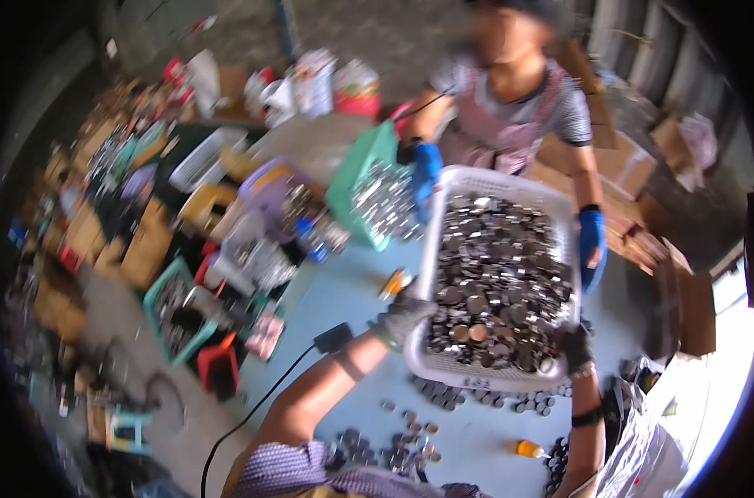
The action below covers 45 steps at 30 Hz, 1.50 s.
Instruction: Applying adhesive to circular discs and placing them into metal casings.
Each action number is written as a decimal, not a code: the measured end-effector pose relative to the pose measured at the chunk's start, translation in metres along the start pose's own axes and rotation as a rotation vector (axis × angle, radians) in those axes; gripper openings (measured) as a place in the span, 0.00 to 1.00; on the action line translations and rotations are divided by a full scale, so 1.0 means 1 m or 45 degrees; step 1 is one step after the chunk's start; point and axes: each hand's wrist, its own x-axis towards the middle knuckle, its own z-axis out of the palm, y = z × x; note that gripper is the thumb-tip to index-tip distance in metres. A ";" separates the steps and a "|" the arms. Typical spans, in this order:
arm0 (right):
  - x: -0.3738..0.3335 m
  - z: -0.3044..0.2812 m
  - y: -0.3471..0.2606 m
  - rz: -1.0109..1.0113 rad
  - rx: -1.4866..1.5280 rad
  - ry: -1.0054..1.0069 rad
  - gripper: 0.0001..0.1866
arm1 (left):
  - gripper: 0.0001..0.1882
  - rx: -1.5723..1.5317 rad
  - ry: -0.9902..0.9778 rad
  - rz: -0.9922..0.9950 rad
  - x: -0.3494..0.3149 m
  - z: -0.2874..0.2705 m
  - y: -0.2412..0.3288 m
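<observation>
White basket [468, 376], one, heaped with metal discs [497, 278]: was held over the blue tabletop [340, 286]. Left hand [407, 319] and right hand [577, 352]: gloved fingers grasped its near corners. Co-worker's blue gloves [427, 176] flanked the far end. Level, evenly shared support seemed best against spillage.

**Both gloved hands out front, set apart and gripping**

From my end I see the left hand [406, 319] in a dark grey glove, its fingers pointing inward and closed in a grip. The left forearm [335, 386] slants up and to the right from a bent elbow, bare below a checked sleeve [281, 469]. My right hand [576, 350], also in a dark glove, grips too, though its fingers are too blurred for me to count. The right forearm [589, 444] rises almost upright, with a black band [587, 417] around it.
</observation>
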 end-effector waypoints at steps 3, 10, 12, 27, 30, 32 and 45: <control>-0.090 -0.004 0.008 0.191 0.402 0.029 0.06 | 0.31 0.000 -0.021 -0.050 -0.067 0.008 -0.005; -0.243 0.064 0.076 0.449 0.678 -0.131 0.12 | 0.35 0.070 0.072 -0.166 -0.209 -0.058 -0.075; -0.274 0.092 0.077 0.537 0.687 -0.141 0.11 | 0.35 -0.050 0.109 -0.297 -0.248 -0.075 -0.073; -0.320 0.283 -0.013 0.781 1.024 -0.449 0.09 | 0.31 0.327 0.396 -0.270 -0.339 -0.172 0.021; -0.324 0.317 0.007 0.697 1.056 -0.487 0.13 | 0.27 0.527 0.433 -0.252 -0.333 -0.196 0.021; -0.329 0.329 0.009 0.722 1.099 -0.537 0.21 | 0.25 0.674 0.409 -0.269 -0.328 -0.209 0.025; -0.371 0.369 0.050 1.013 1.334 -0.440 0.17 | 0.18 0.955 0.198 -0.141 -0.311 -0.249 0.013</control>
